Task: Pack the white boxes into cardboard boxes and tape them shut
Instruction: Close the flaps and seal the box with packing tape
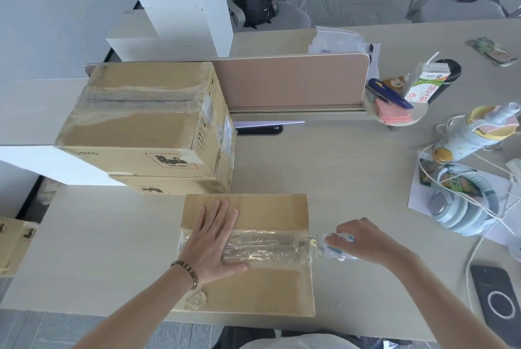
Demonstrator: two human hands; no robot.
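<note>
Clearly the taping is under way: a closed cardboard box (248, 255) lies on the desk (352, 173) at about six o'clock in the view, right at the near edge in front of the person, with a strip of clear tape (265, 248) laid along its top seam from the left side toward the right edge. The left hand (214, 238) lies flat on the lid at the tape's left end, fingers straight and slightly spread, thumb out to the side; I take this as pressing the flaps down and pinning the tape's start so it does not lift while the strip is pulled. The right hand (363, 241) sits just past the box's right edge at roughly four o'clock, fingers curled around a tape roll (335, 245), which is touching or nearly touching the end of the strip; holding it there looks meant to carry the tape over the edge or to tear it off. No white boxes are visible, so presumably they are already inside. At ten o'clock two taped cartons (146, 120) stand stacked, seemingly set aside as finished work. Headphones (462, 204), a milk carton (424, 83) and a phone (499, 300) occupy the right, well apart from the work.
</note>
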